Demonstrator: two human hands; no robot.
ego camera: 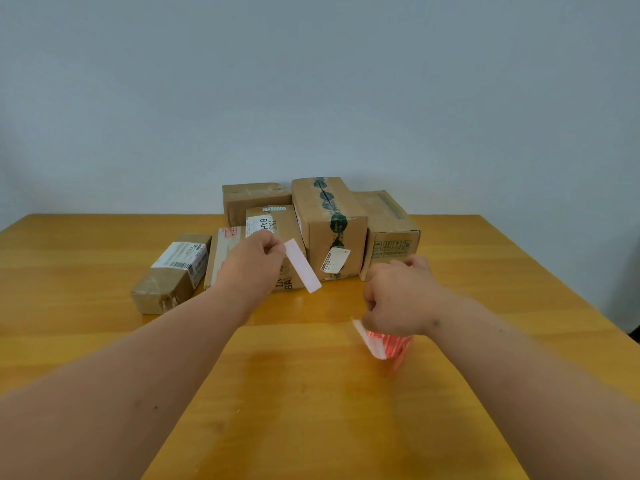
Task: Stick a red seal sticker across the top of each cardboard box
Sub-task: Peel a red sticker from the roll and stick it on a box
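My left hand point(258, 252) pinches one end of a pale strip point(302, 266), most likely a seal sticker seen from its back, and holds it in the air in front of the middle boxes. My right hand point(398, 299) is curled around a blurred bunch of red-and-white stickers point(384, 342) low over the counter point(311, 393).

The strip hangs free from one end, so I judge it could curl and stick to my own fingers, or touch a box side before I have it lined up across the top. With the other hand full, I cannot easily steady the loose end, and it may go down crooked or creased. The bunch could also snag the strip if my hands come close.

Six cardboard boxes stand huddled near the far edge: a long labelled box point(173, 271) on the left, a flat box point(221, 251) beside it, a printed box point(277, 226), one behind box point(254, 197), a tall box with green tape point(329, 220) and a right box point(391, 233). None plainly shows a red seal on top yet.

The counter is yellow-brown wood against a plain pale blue-grey wall point(311, 81).
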